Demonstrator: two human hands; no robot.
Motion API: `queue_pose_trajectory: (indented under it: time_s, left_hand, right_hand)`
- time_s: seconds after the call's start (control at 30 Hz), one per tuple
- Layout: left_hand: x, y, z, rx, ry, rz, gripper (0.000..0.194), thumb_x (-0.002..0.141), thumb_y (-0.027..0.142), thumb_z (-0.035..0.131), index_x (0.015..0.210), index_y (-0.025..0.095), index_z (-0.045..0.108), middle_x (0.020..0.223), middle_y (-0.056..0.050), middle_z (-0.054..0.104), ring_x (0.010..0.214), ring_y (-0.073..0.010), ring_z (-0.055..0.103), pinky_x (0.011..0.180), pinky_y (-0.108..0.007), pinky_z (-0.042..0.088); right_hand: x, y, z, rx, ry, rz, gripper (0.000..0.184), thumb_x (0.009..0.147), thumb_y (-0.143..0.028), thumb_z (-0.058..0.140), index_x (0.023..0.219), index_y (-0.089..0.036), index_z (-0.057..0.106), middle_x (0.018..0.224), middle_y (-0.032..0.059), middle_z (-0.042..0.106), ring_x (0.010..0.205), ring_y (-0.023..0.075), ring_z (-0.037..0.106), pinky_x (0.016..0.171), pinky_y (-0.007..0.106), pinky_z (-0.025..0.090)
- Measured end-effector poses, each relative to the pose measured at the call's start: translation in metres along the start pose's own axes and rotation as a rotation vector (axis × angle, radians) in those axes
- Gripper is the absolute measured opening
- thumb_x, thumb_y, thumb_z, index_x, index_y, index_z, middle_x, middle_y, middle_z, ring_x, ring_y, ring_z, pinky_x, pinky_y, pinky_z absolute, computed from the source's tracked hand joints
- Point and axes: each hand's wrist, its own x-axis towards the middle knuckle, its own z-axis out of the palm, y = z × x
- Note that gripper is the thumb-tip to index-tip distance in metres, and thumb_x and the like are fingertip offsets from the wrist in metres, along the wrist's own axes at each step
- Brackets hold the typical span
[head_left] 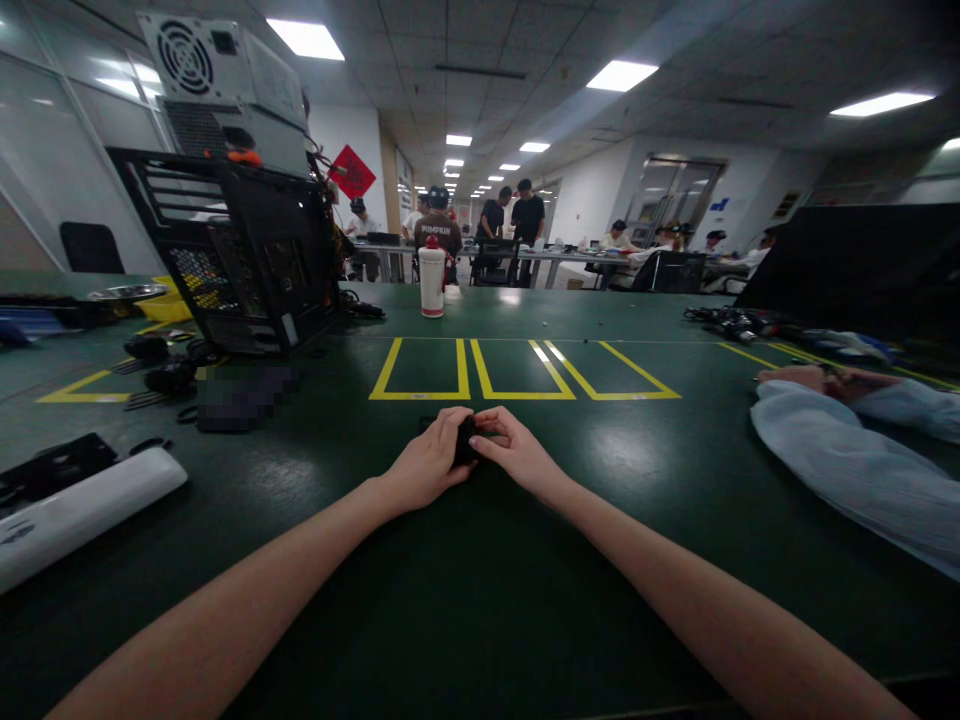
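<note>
1. Bare forearms (247, 590) reach inward over the green tabletop (510, 620); resting them there would probably steady fine finger work.
2. Left hand (429, 455) curls around a small black object (463, 447), which sits mid-view between both hands, low over the tabletop; a firm, unmoving hold seems best on this side.
3. Right hand (517, 450) pinches narrowly at the object's right side, thumb and fingertips against it; light, controlled pressure should suit. Its covered details cannot be told.
4. Yellow tape outlines (420, 396) lie just beyond; keeping the work low limits any drop.
5. Farther out, a white bottle (433, 282) stands well clear of the elbows.
</note>
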Motion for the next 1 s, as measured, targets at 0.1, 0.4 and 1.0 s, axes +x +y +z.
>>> queue_pose_trajectory:
  time_s: [0.1,0.4,1.0]
  left_hand:
    - [-0.0005,-0.001,0.0007,0.005,0.005,0.0,0.059,0.073,0.024,0.054,0.121,0.023,0.02,0.119,-0.009,0.035,0.107,-0.0242,0.044,0.085,-0.045,0.043]
    - [-0.0009,-0.0004,-0.0014,-0.003,-0.017,-0.007,0.059,0.072,0.022,0.054,0.121,0.022,0.02,0.12,-0.009,0.034,0.107,-0.0239,0.044,0.084,-0.042,0.044]
    - [-0.0012,0.001,-0.0019,0.011,-0.025,-0.005,0.06,0.072,0.022,0.054,0.121,0.021,0.02,0.12,-0.009,0.034,0.106,-0.024,0.044,0.086,-0.042,0.043]
  right_hand:
    - [0.0008,0.0008,-0.0014,0.008,-0.03,0.036,0.028,0.071,-0.027,0.057,0.097,-0.019,0.05,0.098,0.0035,0.055,0.089,0.0156,0.056,0.082,0.035,0.044]
    - [-0.0029,-0.0041,-0.0009,0.054,-0.052,0.024,0.027,0.066,-0.024,0.062,0.089,-0.021,0.049,0.096,0.0011,0.055,0.092,0.0154,0.054,0.083,0.035,0.043]
    - [-0.002,-0.0016,-0.0015,0.044,-0.048,0.02,0.028,0.065,-0.025,0.063,0.089,-0.02,0.05,0.095,0.0018,0.055,0.091,0.0163,0.054,0.082,0.036,0.043]
